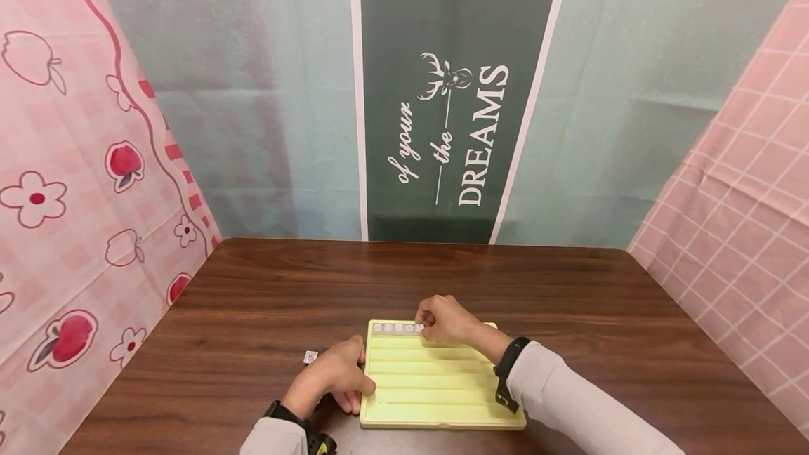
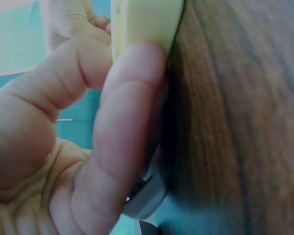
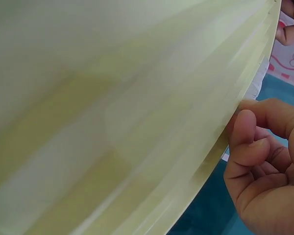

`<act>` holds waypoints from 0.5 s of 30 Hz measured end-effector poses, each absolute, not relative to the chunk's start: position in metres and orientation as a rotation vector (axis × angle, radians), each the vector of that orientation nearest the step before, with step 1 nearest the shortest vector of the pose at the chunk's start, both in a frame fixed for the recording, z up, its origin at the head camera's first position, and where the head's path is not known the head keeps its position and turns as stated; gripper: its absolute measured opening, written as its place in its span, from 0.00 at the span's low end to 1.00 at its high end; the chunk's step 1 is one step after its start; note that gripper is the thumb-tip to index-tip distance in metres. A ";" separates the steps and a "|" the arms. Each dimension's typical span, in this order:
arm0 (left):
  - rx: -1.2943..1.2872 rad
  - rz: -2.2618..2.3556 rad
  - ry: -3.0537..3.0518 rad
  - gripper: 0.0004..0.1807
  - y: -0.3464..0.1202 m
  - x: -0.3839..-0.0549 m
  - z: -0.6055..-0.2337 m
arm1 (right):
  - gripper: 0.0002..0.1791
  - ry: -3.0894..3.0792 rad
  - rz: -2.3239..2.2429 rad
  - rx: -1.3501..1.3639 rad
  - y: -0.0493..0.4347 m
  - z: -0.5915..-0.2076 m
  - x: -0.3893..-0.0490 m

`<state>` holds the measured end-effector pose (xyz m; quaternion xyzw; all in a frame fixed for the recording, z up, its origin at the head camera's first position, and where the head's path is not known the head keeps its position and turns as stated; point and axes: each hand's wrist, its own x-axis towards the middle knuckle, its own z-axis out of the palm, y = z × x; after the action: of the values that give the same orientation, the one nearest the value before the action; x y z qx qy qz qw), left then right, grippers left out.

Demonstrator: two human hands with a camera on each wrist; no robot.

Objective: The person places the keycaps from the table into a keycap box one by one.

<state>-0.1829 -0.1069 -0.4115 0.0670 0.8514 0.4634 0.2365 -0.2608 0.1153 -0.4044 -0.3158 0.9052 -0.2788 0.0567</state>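
A pale yellow ridged tray (image 1: 442,396) lies on the table, with several small white tiles (image 1: 399,328) lined up in its farthest groove, from the left end. My left hand (image 1: 341,373) grips the tray's left edge, thumb over the rim; in the left wrist view a finger (image 2: 130,98) presses the side wall. At the right end of the tile row, my right hand (image 1: 447,320) pinches at a white tile, its thumb and forefinger together. The tile is mostly hidden by the fingertips. In the right wrist view the curled right hand (image 3: 269,161) reaches the tray's far edge.
One loose white tile (image 1: 310,357) with a dark mark lies on the brown wooden table (image 1: 284,286), left of the tray and close to my left hand. Behind the table hangs a green-grey cloth (image 1: 303,125) with lettering; pink cloths (image 1: 82,230) hang at both sides.
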 end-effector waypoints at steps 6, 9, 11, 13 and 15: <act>0.183 1.285 2.325 0.20 -0.107 -0.183 -0.412 | 0.07 2.742 -0.851 -0.977 0.117 -0.406 -0.262; 0.181 1.284 2.325 0.20 -0.106 -0.183 -0.411 | 0.08 2.735 -0.877 -0.988 0.119 -0.407 -0.262; 0.179 1.282 2.325 0.20 -0.106 -0.183 -0.411 | 0.08 2.736 -0.879 -1.006 0.120 -0.408 -0.262; 0.178 1.280 2.326 0.20 -0.106 -0.183 -0.411 | 0.08 2.739 -0.877 -1.035 0.122 -0.408 -0.262; 0.178 1.278 2.329 0.20 -0.106 -0.183 -0.411 | 0.09 2.736 -0.880 -1.052 0.124 -0.408 -0.261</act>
<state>-0.1830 -0.1064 -0.4108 0.0648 0.8497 0.4663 0.2372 -0.2610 0.1245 -0.4080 -0.3435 0.8932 -0.2874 0.0407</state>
